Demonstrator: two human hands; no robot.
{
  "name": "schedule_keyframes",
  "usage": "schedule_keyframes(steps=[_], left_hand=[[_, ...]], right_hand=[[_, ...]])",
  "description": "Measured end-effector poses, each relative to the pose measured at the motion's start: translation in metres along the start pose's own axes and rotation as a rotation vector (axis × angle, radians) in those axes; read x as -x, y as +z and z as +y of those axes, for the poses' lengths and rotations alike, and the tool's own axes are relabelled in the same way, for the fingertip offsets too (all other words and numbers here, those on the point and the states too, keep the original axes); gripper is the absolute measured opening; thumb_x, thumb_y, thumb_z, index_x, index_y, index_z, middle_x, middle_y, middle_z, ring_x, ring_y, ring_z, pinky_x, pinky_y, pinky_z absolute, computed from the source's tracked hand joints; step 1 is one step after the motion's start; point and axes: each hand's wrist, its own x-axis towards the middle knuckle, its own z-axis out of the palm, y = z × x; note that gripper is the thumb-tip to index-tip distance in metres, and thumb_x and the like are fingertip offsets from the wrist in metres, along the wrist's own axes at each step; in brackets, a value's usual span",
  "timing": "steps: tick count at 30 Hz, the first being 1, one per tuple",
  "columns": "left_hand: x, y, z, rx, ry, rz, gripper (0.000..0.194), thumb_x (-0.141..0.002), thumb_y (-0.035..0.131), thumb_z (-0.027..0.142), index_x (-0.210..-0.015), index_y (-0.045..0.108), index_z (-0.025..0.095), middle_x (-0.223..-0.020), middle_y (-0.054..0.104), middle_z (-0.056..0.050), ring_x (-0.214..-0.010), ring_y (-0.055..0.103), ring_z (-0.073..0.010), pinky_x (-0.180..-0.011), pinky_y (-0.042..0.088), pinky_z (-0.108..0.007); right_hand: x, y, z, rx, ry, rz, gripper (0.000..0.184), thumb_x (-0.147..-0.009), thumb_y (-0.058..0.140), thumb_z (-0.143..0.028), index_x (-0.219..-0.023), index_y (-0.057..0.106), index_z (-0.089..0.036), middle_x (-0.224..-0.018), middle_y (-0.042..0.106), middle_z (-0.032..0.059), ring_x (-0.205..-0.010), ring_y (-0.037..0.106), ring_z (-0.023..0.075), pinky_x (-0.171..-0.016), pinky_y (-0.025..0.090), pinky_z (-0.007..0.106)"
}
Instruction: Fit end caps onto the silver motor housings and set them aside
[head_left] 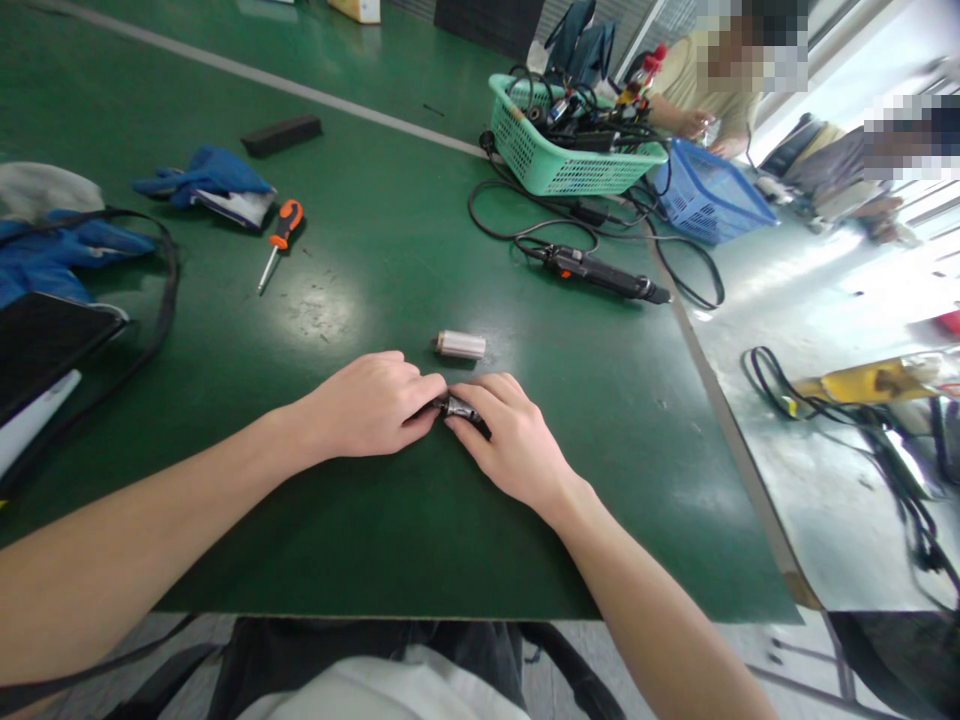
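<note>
Both hands meet at the middle of the green table (360, 540), over a small dark part with a shiny metal face (459, 407). Its left end is pinched between the thumb and forefinger of my left hand (375, 405). The fingers and thumb of my right hand (517, 440) close round its other end. Much of the part is covered by fingers, so its exact kind cannot be made out. Just beyond the hands, a short silvery cylinder (460, 345) lies on its side, touched by neither hand.
Further left lie an orange-handled screwdriver (282, 240), blue gloves (214, 185) and a black block (282, 135). A corded electric screwdriver (600, 272) rests at the right, before a green basket (566, 165) of tools and a blue basket (712, 195). A person (697, 85) sits beyond.
</note>
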Motion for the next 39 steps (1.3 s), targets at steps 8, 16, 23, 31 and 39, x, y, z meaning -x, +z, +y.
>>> schedule_keyframes(steps=[8, 16, 23, 31, 39], left_hand=[[0.0005, 0.0011, -0.0006, 0.001, -0.023, -0.007, 0.023, -0.101, 0.050, 0.030, -0.093, 0.067, 0.017, -0.074, 0.069, -0.005, -0.067, 0.065, -0.0207, -0.072, 0.049, -0.036], [-0.0006, -0.0012, 0.0005, 0.000, -0.027, 0.001, 0.023, -0.101, 0.050, 0.029, -0.094, 0.068, 0.017, -0.074, 0.069, -0.005, -0.067, 0.064, -0.0202, -0.071, 0.048, -0.035], [0.0005, -0.0006, 0.0000, -0.005, -0.046, 0.009, 0.022, -0.099, 0.050, 0.029, -0.093, 0.068, 0.017, -0.073, 0.069, -0.005, -0.065, 0.063, -0.0195, -0.071, 0.048, -0.035], [-0.0006, -0.0016, -0.0015, -0.022, -0.075, -0.005, 0.021, -0.098, 0.050, 0.028, -0.094, 0.067, 0.017, -0.073, 0.070, -0.004, -0.065, 0.064, -0.0210, -0.069, 0.048, -0.036], [-0.0002, -0.0016, -0.0013, -0.013, -0.068, 0.007, 0.020, -0.097, 0.051, 0.027, -0.093, 0.068, 0.018, -0.072, 0.069, -0.004, -0.064, 0.064, -0.0199, -0.070, 0.048, -0.035]], right_hand=[[-0.0004, -0.0010, -0.0007, 0.004, -0.008, 0.017, 0.022, -0.102, 0.060, -0.023, -0.122, 0.068, -0.019, -0.115, 0.069, 0.0115, -0.107, 0.061, 0.0270, -0.099, 0.055, 0.044], [0.0010, 0.0002, 0.0007, 0.002, 0.006, 0.015, 0.023, -0.102, 0.059, -0.022, -0.124, 0.068, -0.020, -0.117, 0.069, 0.0109, -0.108, 0.061, 0.0270, -0.099, 0.055, 0.046], [0.0001, -0.0003, 0.0005, 0.009, 0.016, 0.028, 0.023, -0.101, 0.061, -0.022, -0.123, 0.068, -0.021, -0.116, 0.069, 0.0108, -0.108, 0.061, 0.0277, -0.098, 0.055, 0.047], [0.0001, -0.0008, 0.0009, 0.025, 0.030, 0.045, 0.024, -0.100, 0.063, -0.022, -0.122, 0.069, -0.022, -0.117, 0.070, 0.0104, -0.110, 0.062, 0.0284, -0.100, 0.055, 0.047], [0.0004, 0.0005, 0.0019, 0.026, 0.024, 0.053, 0.024, -0.100, 0.062, -0.022, -0.123, 0.068, -0.022, -0.118, 0.070, 0.0107, -0.110, 0.063, 0.0284, -0.099, 0.056, 0.048]])
